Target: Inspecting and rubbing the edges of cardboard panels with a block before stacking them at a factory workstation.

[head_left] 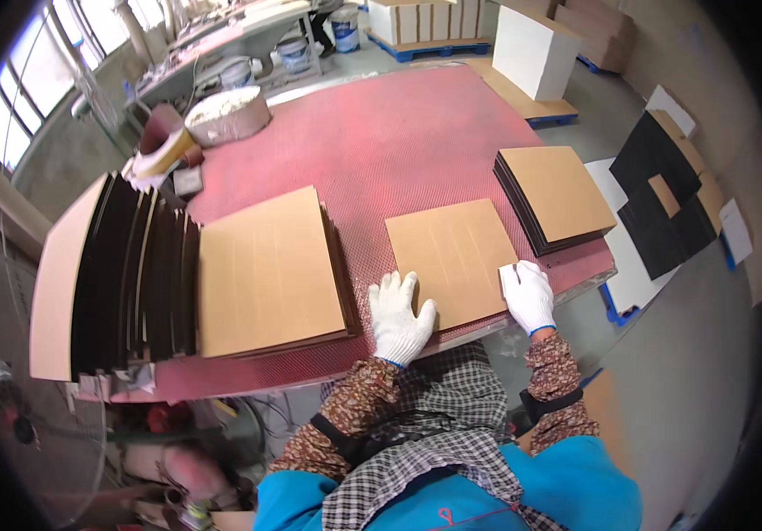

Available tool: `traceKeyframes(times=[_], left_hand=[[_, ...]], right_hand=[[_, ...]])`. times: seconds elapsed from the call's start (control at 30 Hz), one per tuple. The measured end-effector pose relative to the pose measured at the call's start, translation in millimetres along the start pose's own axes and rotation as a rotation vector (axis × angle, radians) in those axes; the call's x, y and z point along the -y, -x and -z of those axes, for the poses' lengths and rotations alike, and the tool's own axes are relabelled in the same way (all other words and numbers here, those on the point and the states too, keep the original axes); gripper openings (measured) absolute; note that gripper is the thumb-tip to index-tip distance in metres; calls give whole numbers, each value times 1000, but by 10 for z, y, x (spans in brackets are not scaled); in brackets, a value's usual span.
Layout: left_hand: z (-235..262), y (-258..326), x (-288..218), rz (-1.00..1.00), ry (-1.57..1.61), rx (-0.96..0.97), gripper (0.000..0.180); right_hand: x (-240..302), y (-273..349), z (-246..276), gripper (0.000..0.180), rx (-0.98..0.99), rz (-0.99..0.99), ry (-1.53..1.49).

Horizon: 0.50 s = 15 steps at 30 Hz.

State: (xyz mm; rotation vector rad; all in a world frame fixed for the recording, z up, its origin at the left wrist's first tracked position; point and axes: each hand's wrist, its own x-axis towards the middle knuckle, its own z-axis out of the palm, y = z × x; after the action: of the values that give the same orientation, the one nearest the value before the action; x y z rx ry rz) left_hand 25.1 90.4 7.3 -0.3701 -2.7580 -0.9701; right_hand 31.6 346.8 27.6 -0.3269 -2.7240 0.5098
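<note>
A flat tan board (451,252) lies in front of me on the red textured tabletop. My left hand (398,320), in a white knit glove, rests with fingers apart at the board's near left edge. At its right edge, my gloved right hand (528,294) is closed round a small pale block (506,281); the fingers partly cover it, so its kind is unclear. Left of the board lies a stack of tan boards with dark edges (266,274). A smaller stack of similar boards (559,190) sits to the right, near the table's edge.
Dark-edged boards stand upright in a row (137,274) at the far left. Behind them are a round tub (229,117) and rolls of abrasive-looking material (161,146). Right of the red table (354,133), black panels (659,199) lie low on pallets. A white block-shaped stack (533,55) stands beyond.
</note>
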Motion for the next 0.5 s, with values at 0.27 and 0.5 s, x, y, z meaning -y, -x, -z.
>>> traceKeyframes(times=[0.27,0.5], left_hand=[[76,-6,-403,318,336,176,62],[409,26,-692,232,610,97,67]], right_hand=[[-112,546,271,41,86,-308,-409],[-363,710,86,42,70,-555,-804]])
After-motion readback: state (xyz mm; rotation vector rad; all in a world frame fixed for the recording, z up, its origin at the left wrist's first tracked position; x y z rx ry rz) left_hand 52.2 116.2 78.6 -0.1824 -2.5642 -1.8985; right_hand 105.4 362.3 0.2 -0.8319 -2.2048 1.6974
